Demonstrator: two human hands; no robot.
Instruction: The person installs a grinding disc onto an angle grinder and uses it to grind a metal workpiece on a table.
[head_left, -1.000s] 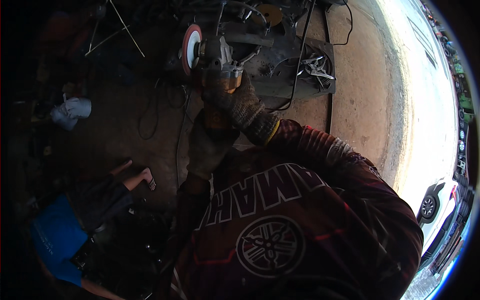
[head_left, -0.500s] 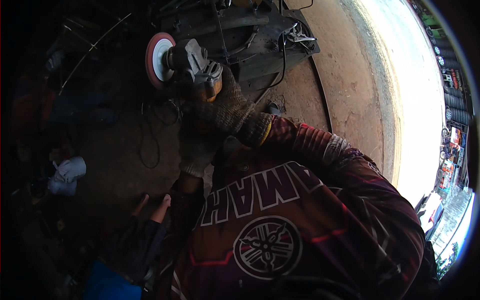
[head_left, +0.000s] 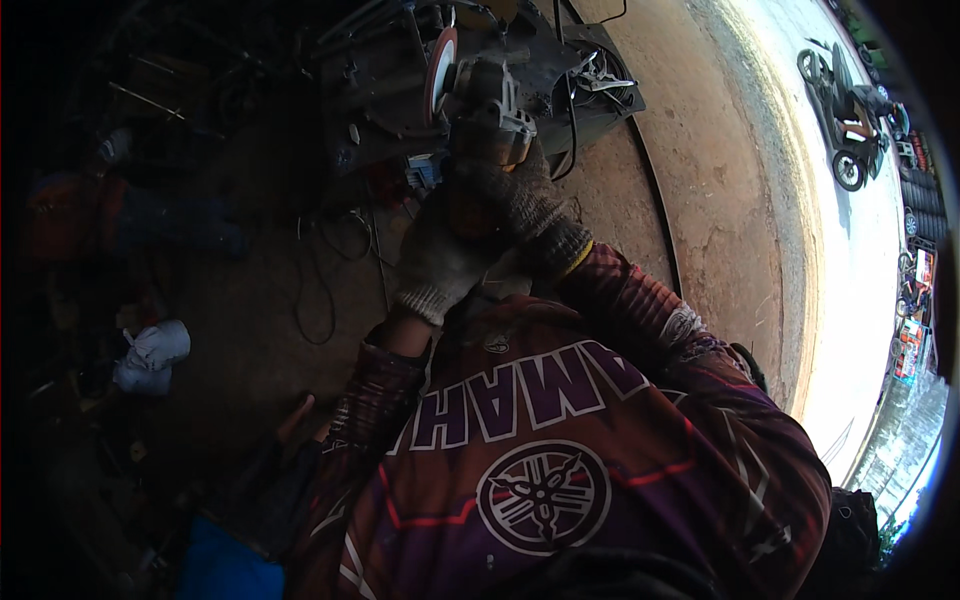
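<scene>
Both my hands wear knitted work gloves and hold an angle grinder (head_left: 490,110) in front of my chest. My right hand (head_left: 535,200), in a dark grey glove with a yellow cuff edge, is wrapped round the body behind the metal gear head. Lower on the body, my left hand (head_left: 440,255), in a paler glove, grips the rear end; its fingers are partly in shadow. A reddish disc (head_left: 438,78) with a pale inner face stands on edge at the grinder's left. Behind the tool is a dark metal worktable (head_left: 600,125).
Silver locking pliers (head_left: 600,75) lie on the table's right part. A cable (head_left: 318,315) loops over the floor at left. Beyond it is a white bundle (head_left: 155,350). Another person's bare foot (head_left: 300,412) shows lower left. A rider on a motorcycle (head_left: 845,120) is outside at right.
My hands have carried the grinder right and slightly up, so its disc now appears against the worktable. The motorcycle has come into view on the right.
</scene>
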